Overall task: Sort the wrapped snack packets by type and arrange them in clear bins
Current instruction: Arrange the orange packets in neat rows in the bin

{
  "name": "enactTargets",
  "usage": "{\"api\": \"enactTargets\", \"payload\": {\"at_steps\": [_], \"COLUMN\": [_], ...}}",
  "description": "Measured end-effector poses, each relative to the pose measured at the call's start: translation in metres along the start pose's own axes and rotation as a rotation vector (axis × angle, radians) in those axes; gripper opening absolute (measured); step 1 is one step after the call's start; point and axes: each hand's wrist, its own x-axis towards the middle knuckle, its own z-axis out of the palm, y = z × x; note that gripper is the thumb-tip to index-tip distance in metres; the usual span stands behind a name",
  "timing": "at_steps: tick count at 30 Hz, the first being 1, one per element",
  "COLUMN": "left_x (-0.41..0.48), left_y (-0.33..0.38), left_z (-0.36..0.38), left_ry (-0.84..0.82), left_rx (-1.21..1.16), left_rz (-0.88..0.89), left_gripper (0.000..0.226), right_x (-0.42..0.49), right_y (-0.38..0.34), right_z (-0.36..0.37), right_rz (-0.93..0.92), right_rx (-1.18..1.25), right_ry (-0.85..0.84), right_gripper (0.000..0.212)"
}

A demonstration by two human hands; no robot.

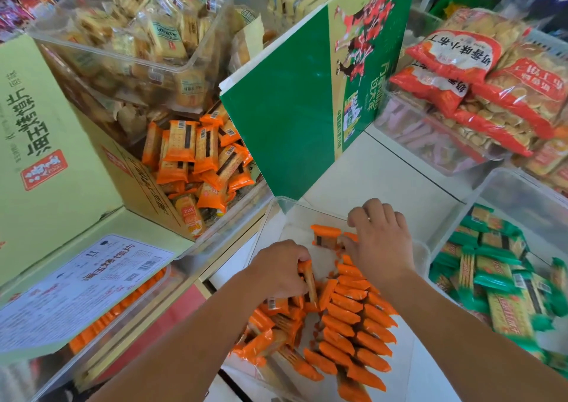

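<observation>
1. Filling the near clear bin with orange packets in rows, I judge.
2. Left hand pinches one packet; next it needs a gap in a row.
3. Right hand, fingers bent, is at a lone packet; grip unclear.

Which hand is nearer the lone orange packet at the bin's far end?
Right. The right hand sits just right of the lone packet, thumb at its edge. The left hand is below-left in the picture, gripping a second packet, apart from it.
</observation>
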Motion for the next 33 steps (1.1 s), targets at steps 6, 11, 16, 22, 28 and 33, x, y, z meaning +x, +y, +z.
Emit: {"api": "enactTargets", "payload": {"at_steps": [6,11,16,22,28,33], "left_x": [0.005,0.015,0.012,-0.002,-0.003,0.011], "left_y": [0.001,0.007,0.008,-0.003,-0.012,-0.022], "left_z": [-0.009,-0.006,0.004,0.005,0.014,0.033], "left_ry": [0.067,0.317,0.229,0.042,-0.113,0.108], "left_rx": [-0.086,-0.306,-0.49,-0.4,0.144,-0.046], "left_rz": [0.103,0.207,0.094,0.119,0.013,-0.042], "left_gripper": [0.04,0.036,0.044,0.046,0.096,0.034], "right_x": [-0.012,-0.029,-0.015,-0.008,-0.005,-0.01], "right_y": [0.003,-0.004,-0.014,-0.017,-0.019,-0.019], "right_z": [0.004,0.001,0.007,0.011,0.013,0.01], "right_rz": [0.051,-0.096,-0.097,-0.144,-0.061,-0.085], "right_rx": [0.26,0.348,0.231,0.119,-0.013,0.061], "right_ry": [-0.017,0.024,-0.128,-0.231,-0.193,-0.092], "right_gripper": [0.03,0.032,0.049,0.038,0.041,0.03]}}
